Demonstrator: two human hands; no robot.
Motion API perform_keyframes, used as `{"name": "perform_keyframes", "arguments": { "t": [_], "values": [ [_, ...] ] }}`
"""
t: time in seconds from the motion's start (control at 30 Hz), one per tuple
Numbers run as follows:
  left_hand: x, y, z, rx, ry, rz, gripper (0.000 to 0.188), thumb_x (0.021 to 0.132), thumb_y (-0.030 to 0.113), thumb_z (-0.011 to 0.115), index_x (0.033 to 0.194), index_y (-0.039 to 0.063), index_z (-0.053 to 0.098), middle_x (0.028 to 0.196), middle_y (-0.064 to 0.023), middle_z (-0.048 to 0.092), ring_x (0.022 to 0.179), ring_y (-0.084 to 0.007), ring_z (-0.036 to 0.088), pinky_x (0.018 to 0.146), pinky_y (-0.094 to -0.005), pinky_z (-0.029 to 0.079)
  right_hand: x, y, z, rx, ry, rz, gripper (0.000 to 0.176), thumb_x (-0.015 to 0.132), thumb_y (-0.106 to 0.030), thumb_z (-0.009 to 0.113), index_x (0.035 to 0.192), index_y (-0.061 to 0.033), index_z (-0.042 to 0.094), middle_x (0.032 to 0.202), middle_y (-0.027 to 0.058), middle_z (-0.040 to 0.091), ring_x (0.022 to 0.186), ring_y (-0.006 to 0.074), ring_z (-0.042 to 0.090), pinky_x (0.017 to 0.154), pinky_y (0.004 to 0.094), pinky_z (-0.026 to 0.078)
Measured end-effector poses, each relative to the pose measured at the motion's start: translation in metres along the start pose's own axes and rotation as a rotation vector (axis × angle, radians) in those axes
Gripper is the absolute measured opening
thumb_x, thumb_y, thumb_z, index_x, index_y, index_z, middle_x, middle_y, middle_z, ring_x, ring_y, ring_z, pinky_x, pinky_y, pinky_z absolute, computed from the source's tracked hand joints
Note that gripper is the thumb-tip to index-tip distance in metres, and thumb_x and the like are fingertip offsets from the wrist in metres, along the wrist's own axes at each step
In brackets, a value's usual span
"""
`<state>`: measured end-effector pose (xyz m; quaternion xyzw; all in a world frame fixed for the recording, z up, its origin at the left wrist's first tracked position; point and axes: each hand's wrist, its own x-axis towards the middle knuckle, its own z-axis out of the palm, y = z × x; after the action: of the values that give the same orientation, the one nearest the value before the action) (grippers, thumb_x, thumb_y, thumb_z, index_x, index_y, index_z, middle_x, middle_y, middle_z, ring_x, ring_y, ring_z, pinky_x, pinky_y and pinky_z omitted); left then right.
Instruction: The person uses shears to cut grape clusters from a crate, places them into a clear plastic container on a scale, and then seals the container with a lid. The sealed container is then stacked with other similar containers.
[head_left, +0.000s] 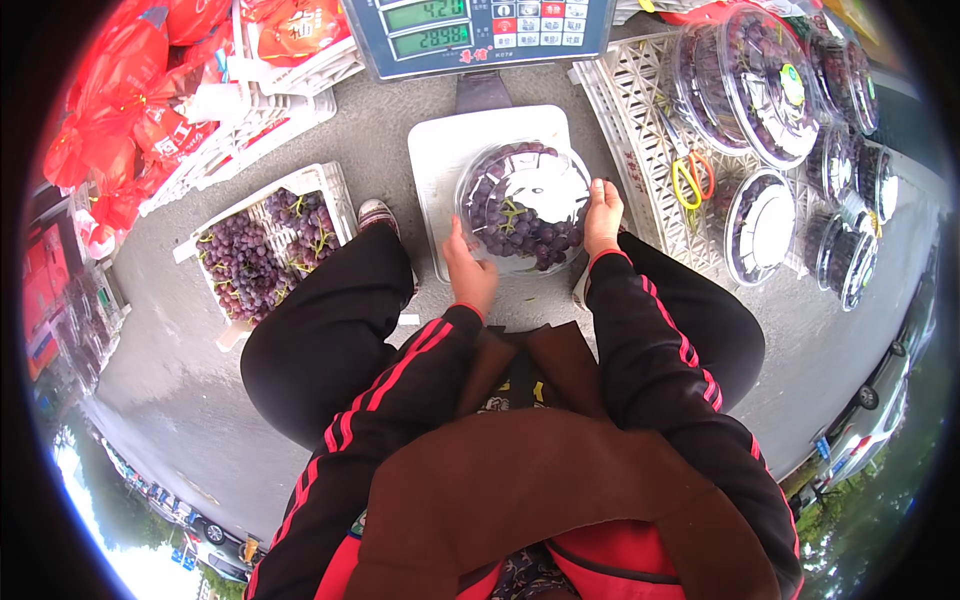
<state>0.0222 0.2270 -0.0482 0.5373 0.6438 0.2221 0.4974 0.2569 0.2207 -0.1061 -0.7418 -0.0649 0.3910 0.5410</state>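
A round clear plastic container of dark grapes (517, 217), its clear lid on top, is over the metal pan of a digital scale (435, 165). My left hand (469, 266) is at the container's lower left edge, and my right hand (603, 217) is at its right edge. Both hold it from the sides; whether it rests on the pan or is slightly raised, I cannot tell. Beyond the pan stands the scale's display panel (484, 64), with lit digits and keys.
To the left is a white plastic crate of loose grape bunches (334, 187). Red plastic bags (127, 97) fill the upper left. On the right, an upturned-looking white crate (622, 97) bears scissors with yellow and orange handles (691, 180) and several lidded grape containers (761, 225).
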Motion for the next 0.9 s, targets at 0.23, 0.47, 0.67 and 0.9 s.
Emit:
{"name": "perform_keyframes", "arguments": {
  "t": [0.23, 0.47, 0.67, 0.9],
  "values": [
    [-0.007, 0.001, 0.009, 0.184, -0.089, 0.161, 0.132, 0.059, -0.005, 0.080, 0.147, 0.010, -0.017, 0.138, -0.0230, 0.031, 0.112, -0.0291, 0.051, 0.076, -0.0335, 0.052, -0.003, -0.001, 0.003, 0.238, 0.028, 0.050, 0.024, 0.095, -0.023, 0.059, 0.084, -0.0016, 0.056, 0.075, -0.0039, 0.052, 0.067, 0.0055, 0.043, 0.059, 0.0228, 0.035],
    [-0.002, 0.000, 0.006, 0.077, -0.190, -0.019, 0.140, 0.053, -0.005, 0.085, 0.147, 0.010, -0.018, 0.134, -0.0204, 0.037, 0.102, -0.0267, 0.054, 0.077, -0.0344, 0.053, -0.004, -0.009, 0.003, 0.206, 0.002, 0.079, 0.033, 0.090, -0.030, 0.066, 0.069, -0.0109, 0.051, 0.062, -0.0084, 0.045, 0.053, 0.0029, 0.033, 0.047, 0.0232, 0.023],
    [0.001, -0.004, 0.008, 0.003, -0.201, -0.017, 0.139, 0.055, -0.005, 0.084, 0.146, 0.011, -0.019, 0.126, -0.0178, 0.043, 0.092, -0.0226, 0.055, 0.073, -0.0328, 0.052, 0.014, 0.007, -0.005, 0.153, -0.098, -0.053, 0.026, 0.093, -0.024, 0.063, 0.075, -0.0055, 0.057, 0.066, -0.0066, 0.048, 0.059, 0.0037, 0.039, 0.053, 0.0217, 0.031],
    [0.000, 0.007, 0.007, -0.060, -0.191, -0.091, 0.140, 0.054, -0.006, 0.084, 0.147, 0.012, -0.019, 0.121, -0.0177, 0.046, 0.089, -0.0213, 0.056, 0.073, -0.0317, 0.052, 0.036, -0.033, 0.006, -0.215, -0.328, -0.263, 0.022, 0.093, -0.016, 0.060, 0.112, -0.0056, 0.064, 0.076, -0.0067, 0.058, 0.063, 0.0027, 0.044, 0.056, 0.0194, 0.035]
  ]
}}
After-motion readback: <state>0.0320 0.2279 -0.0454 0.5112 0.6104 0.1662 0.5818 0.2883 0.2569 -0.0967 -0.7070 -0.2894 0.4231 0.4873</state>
